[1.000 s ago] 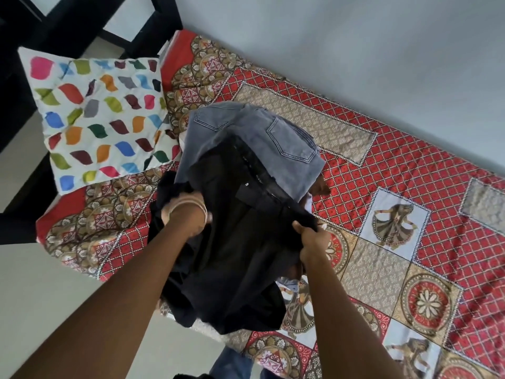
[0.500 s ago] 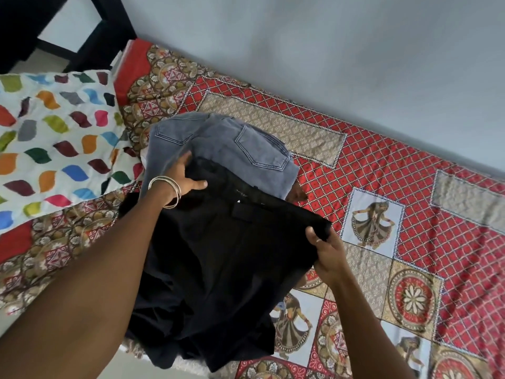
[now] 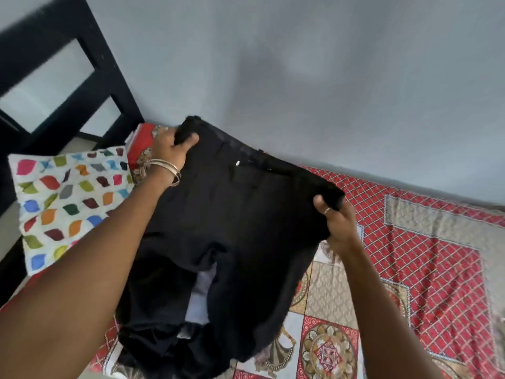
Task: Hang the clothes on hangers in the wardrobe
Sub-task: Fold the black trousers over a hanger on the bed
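Note:
A pair of black trousers point(image 3: 232, 228) hangs spread out above the bed, held up by its waistband. My left hand point(image 3: 170, 150), with bangles on the wrist, grips the left end of the waistband. At the right end, my right hand point(image 3: 337, 217) pinches the band with the thumb on top. The trouser legs droop down onto the bed. A strip of grey cloth point(image 3: 200, 294) shows through the gap between the legs; the rest of what lies under the trousers is hidden. No hanger or wardrobe is in view.
The bed carries a red patterned bedspread point(image 3: 426, 258) and runs along a grey wall point(image 3: 300, 64). A white pillow with coloured leaf shapes point(image 3: 65, 203) lies at the left. A dark frame with glass panes point(image 3: 54, 75) stands at the upper left.
Both hands have lifted the black trousers higher and stretched the waistband wide. The grey jeans that lay behind them are now covered. The view has tilted up toward the wall.

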Available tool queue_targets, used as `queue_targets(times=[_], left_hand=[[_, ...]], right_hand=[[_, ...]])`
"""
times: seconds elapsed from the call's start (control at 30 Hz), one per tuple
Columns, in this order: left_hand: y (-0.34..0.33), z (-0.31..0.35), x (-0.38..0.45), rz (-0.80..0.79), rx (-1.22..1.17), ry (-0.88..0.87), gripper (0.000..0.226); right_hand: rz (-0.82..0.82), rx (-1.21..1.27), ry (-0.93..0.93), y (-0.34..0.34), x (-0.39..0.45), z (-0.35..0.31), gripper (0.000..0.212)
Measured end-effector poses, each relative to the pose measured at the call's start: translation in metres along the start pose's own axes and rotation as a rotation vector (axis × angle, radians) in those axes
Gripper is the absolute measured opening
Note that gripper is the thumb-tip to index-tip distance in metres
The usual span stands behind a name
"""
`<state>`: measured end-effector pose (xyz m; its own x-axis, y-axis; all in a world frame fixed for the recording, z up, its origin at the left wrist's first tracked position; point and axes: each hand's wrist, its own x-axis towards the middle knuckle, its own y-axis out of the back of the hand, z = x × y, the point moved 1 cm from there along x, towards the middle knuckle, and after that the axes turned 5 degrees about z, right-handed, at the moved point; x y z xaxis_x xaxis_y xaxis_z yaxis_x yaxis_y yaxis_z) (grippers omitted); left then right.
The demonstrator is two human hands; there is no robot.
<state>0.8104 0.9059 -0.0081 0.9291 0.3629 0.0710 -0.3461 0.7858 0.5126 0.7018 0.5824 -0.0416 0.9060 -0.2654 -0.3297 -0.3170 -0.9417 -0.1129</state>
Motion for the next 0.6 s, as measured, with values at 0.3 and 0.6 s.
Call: queue_targets(times=[0.3,0.6], left_hand=[[0.02,0.23,-0.065,0.045,-0.28,-0.25,0.02],[0.053,0.432,-0.173,0.01,-0.482,-0.382,0.035]], right_hand=[[0.162,0.009,0.392,0.079,-0.049,-0.191,0.006],[0.161,0.093,0.658,0.205,-0.155,-0.375,0.015]])
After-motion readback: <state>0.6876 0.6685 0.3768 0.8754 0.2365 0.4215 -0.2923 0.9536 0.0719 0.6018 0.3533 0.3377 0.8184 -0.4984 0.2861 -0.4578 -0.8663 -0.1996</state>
